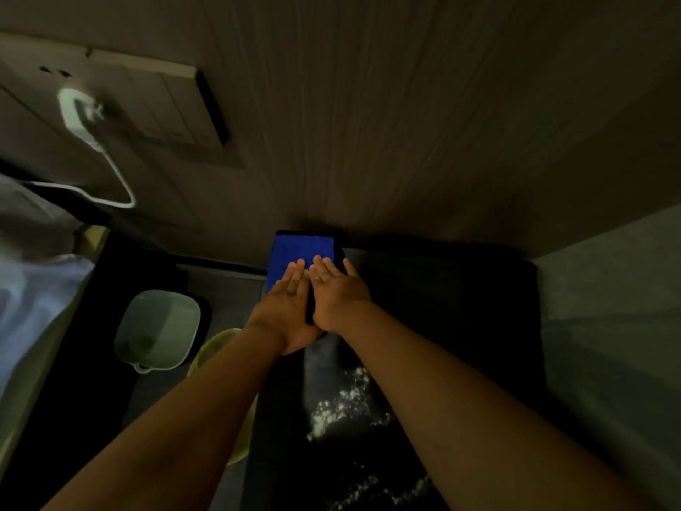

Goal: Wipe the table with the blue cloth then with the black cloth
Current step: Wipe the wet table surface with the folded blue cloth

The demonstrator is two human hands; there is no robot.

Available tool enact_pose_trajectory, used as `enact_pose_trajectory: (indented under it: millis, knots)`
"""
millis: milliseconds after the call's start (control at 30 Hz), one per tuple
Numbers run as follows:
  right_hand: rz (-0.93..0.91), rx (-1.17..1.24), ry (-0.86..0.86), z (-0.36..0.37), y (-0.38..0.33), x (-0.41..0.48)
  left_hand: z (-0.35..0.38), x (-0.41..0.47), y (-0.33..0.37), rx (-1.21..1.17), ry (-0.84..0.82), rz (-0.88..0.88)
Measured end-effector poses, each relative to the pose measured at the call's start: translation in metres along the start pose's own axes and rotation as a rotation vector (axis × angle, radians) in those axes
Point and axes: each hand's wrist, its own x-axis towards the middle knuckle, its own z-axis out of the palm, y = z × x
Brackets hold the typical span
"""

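Note:
A folded blue cloth (300,248) lies at the far left corner of the dark table (442,326), against the wall. A black cloth (341,252) seems to lie under it, showing as a dark edge along its right side. My left hand (285,307) and my right hand (337,293) rest flat side by side on the near part of the blue cloth, fingers stretched out. White powder (342,403) is scattered over the table near me, between my forearms.
A wood-grain wall (405,123) rises behind the table, and a grey wall (608,307) closes the right side. Left of the table, on the floor, stand a pale lidded bin (158,330) and a yellow bucket (217,348). A white charger (79,112) is plugged in at the upper left.

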Motion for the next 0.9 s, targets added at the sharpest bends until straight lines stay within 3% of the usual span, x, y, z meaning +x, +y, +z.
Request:
enact_pose_trajectory:
  millis: [567,900]
  knots:
    - [0.023,-0.075,-0.049,0.06,-0.041,-0.057,0.046,-0.079,0.014,0.065,-0.093,-0.041]
    - [0.044,-0.085,-0.107,0.059,-0.03,-0.056,0.045,-0.075,0.033,-0.02,-0.134,-0.066]
